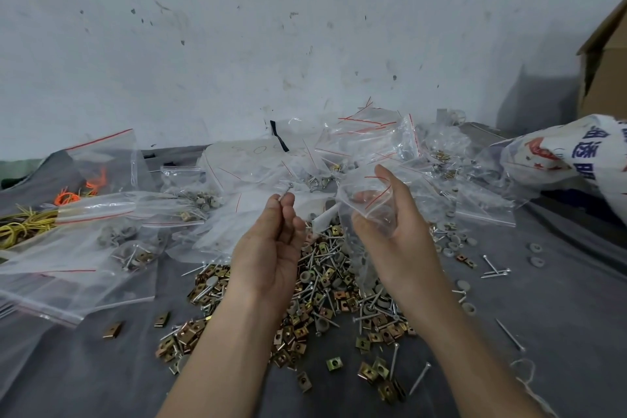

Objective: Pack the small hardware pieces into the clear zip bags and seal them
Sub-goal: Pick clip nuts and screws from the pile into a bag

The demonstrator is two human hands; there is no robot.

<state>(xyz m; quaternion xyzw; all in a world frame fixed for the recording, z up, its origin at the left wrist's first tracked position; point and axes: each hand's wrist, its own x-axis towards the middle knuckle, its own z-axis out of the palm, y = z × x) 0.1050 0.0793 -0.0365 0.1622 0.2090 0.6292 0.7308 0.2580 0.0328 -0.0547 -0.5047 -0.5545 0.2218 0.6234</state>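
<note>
Above the middle of the grey cloth-covered worktop (559,316), your two hands face each other over the loose heap of brass-coloured square clips, silver nails and grey round washers (325,292). The heap lies directly beneath them, so a dropped piece would fall back into stock. Right hand (397,227): the grip is curled round a small clear zip bag with a red seal line (368,204), with fingers showing through the film. It holds the bag raised and turned toward the other hand, presumably to receive pieces. Left hand (271,244): palm up, the grip is pressed together at the fingertips and pinches what looks like a thin silver nail (284,194), though the piece is too small to be sure. The bag is near this hand but apart from it, and whether it already holds pieces cannot be told. Filled clear zip bags (112,248) lie to your left. A loose drift of empty clear zip bags (373,136) lies at the back by the wall, within reach for later rounds. Likely step: loading, with the seal not yet pressed.
</note>
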